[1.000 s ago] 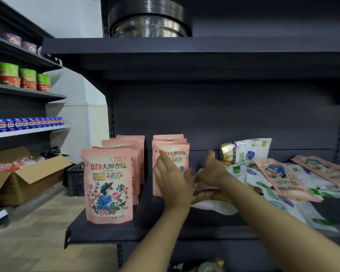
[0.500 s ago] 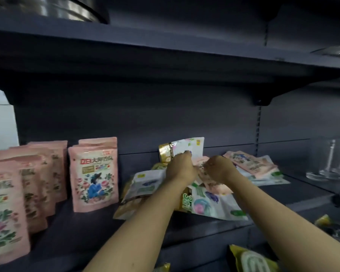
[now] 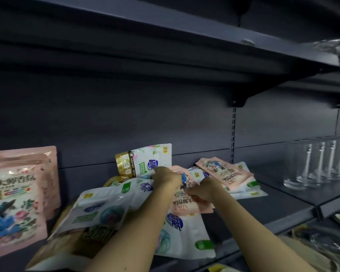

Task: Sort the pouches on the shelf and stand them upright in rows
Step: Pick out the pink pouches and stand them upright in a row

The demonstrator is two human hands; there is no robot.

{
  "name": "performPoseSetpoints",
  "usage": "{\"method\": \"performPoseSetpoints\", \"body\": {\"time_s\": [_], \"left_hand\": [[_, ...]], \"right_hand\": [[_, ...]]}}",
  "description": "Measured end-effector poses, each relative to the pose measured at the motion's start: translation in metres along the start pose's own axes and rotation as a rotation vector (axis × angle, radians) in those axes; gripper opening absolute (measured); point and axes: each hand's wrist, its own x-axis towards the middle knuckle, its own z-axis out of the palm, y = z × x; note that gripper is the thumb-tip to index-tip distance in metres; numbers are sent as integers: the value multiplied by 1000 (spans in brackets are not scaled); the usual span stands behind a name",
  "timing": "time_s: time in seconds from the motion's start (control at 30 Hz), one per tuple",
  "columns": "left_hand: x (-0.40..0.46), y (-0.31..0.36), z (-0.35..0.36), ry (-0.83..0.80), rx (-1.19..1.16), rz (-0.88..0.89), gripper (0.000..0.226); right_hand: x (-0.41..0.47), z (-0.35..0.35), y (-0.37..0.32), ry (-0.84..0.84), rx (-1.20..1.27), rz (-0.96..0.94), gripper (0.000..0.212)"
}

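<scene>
Item: pink pouch (image 3: 186,201), flat, in the middle of the dark shelf (image 3: 263,211), on top of the loose heap. Printed with red Chinese characters that read upside down from this view, plus a blue floral figure; its long axis runs near to far, its top end toward the near edge. Left hand (image 3: 166,178) and right hand (image 3: 203,189) both have their fingers curled round this pouch, left at its far end, right at its right edge.

Beneath and around it: white pouches with blue round logos and green label patches, lying flat and overlapping. One white pouch (image 3: 104,209) lies left of the hands, tilted; another (image 3: 186,238) lies near, below the pink one. A gold-printed pouch (image 3: 82,244) lies under them at the near left, its large lettering blurred.

Behind the left hand: a white pouch with a gold band (image 3: 143,160) leans on the back panel on its side, the band marked "10" and "30".

Far right of the heap: a second pink pouch (image 3: 224,171), flat, lettering reversed, resting on more white pouches.

Left edge: upright pink pouches (image 3: 14,201) in a row, front one facing out, characters "大师香氛" legible, with a blue figure and roses.

Right, next shelf bay: clear drinking glasses (image 3: 320,163) in a row.
</scene>
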Motion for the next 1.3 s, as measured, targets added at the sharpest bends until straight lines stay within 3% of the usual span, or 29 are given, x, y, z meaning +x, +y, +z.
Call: {"method": "performPoseSetpoints", "body": {"time_s": [0.17,0.4,0.47,0.53,0.7,0.77,0.87,0.93,1.1,1.23,1.3], "left_hand": [[5,-2,1,-37,-27,-5,48],[0,-3,2,23,37,208,37],[-4,1,-5,55,25,305,38],[-13,10,-16,84,28,419,34],[-50,34,-54,129,57,690,36],[-65,40,-73,144,134,803,31],[-88,47,-107,182,376,916,34],[-100,47,-128,219,560,948,38],[-123,31,-178,406,910,942,51],[-131,-10,-212,870,948,1032,31],[-131,-35,-226,983,934,1047,27]], "right_hand": [[7,-4,7,-55,84,11,64],[-5,-13,-2,-35,225,-15,79],[-9,-21,-7,112,177,-130,94],[-17,-30,-14,297,34,-359,108],[-45,-52,-41,640,-609,-742,115],[-54,-57,-52,824,-689,-803,116],[-69,-59,-70,973,-661,-884,97],[-84,-55,-89,1026,-621,-883,65],[-131,-26,-134,745,-326,-779,23],[-160,12,-157,532,-55,-693,22],[-170,29,-166,360,81,-660,21]]}}
